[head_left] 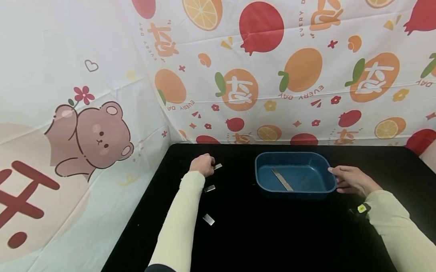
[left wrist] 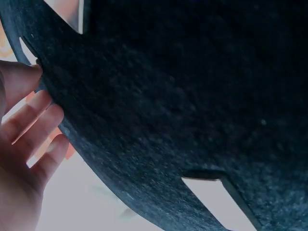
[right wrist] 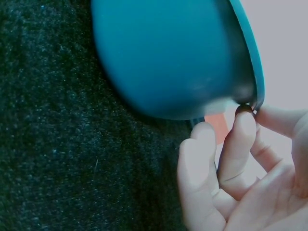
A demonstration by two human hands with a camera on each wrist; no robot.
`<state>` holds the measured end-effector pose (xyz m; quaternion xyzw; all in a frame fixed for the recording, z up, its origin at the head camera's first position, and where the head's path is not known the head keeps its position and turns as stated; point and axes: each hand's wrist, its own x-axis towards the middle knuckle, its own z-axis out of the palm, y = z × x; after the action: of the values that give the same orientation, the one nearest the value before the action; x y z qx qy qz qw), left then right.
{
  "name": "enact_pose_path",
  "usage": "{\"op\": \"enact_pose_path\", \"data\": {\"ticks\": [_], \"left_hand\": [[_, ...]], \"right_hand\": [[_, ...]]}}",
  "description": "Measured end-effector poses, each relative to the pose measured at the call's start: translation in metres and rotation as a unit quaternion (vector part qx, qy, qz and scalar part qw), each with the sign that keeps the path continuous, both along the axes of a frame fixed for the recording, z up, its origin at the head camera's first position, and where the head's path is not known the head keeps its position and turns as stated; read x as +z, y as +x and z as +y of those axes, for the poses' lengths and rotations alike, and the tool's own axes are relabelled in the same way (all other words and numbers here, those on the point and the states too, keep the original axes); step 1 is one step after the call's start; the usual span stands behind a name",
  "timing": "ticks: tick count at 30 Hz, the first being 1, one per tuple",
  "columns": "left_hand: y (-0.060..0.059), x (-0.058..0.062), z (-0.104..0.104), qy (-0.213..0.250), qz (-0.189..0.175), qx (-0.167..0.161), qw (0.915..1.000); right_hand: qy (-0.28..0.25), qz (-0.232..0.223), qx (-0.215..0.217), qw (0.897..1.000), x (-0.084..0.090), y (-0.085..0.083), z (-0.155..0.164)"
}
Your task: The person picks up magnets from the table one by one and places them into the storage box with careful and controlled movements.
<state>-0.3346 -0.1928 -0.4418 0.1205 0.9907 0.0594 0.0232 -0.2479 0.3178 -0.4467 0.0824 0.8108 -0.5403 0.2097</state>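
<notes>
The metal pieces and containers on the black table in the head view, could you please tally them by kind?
Short metal pieces on the table: 3
Long metal strip in the tub: 1
Blue tub: 1
Total: 5

Left hand fingertips, perhaps on a metal piece, hidden.

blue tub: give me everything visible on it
The blue tub is a shallow, rounded-rectangular basin, apparently plastic, with a rolled rim and smooth walls. It sits upright on the black table, right of centre. One long metal strip lies flat and diagonal on its floor; nothing else shows inside. The right hand holds its right rim; the wrist view shows fingertips under the lip. The left hand is apart from it.
</notes>
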Motion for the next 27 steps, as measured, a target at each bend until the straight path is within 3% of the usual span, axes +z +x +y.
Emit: {"op": "enact_pose_path", "data": {"ticks": [5, 13, 27], "left_hand": [[-0.001, -0.001, 0.005, 0.009, -0.013, 0.007, 0.9999], [-0.003, -0.003, 0.008, -0.009, 0.003, -0.002, 1.0], [-0.004, -0.001, 0.013, 0.005, -0.017, 0.027, 0.9995]], "right_hand": [[-0.003, -0.002, -0.001, 1.0, 0.0, 0.0, 0.0], [-0.002, -0.001, -0.001, 1.0, 0.0, 0.0, 0.0], [0.005, 0.006, 0.005, 1.0, -0.001, -0.001, 0.0]]}}
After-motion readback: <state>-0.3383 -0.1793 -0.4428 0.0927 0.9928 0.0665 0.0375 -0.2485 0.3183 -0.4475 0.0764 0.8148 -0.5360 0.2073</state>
